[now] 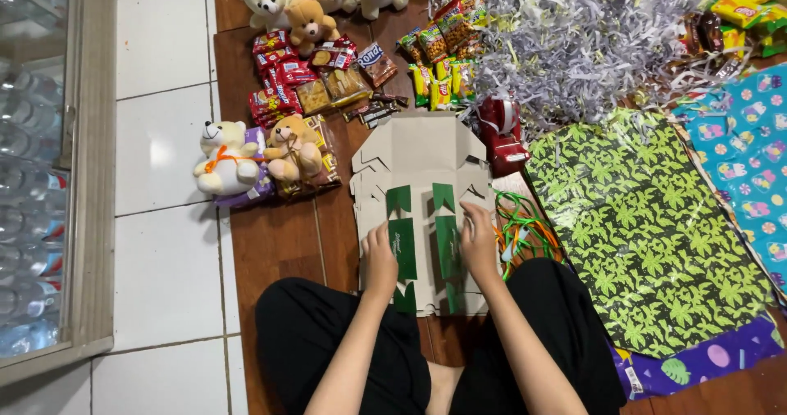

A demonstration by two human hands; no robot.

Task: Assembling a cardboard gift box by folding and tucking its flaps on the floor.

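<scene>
Pressing flat, left hand (379, 259) and right hand (478, 243) apart, on flattened cardboard box (418, 177) lying on near floor between knees; probably light, stiff, creasable, best gripped by outer edges.

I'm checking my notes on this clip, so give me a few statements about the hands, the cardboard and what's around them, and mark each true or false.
1. Both hands rest on the flat cardboard. True: left hand, right hand.
2. The cardboard is folded into a closed box. False: it lies flat, unfolded.
3. Shredded paper lies beyond the green leaf wrap. True.
4. The white bear sits on the cardboard. False: it sits to its left, apart from it.
5. The right hand holds the ribbons. False: they lie beside it on the floor.
</scene>
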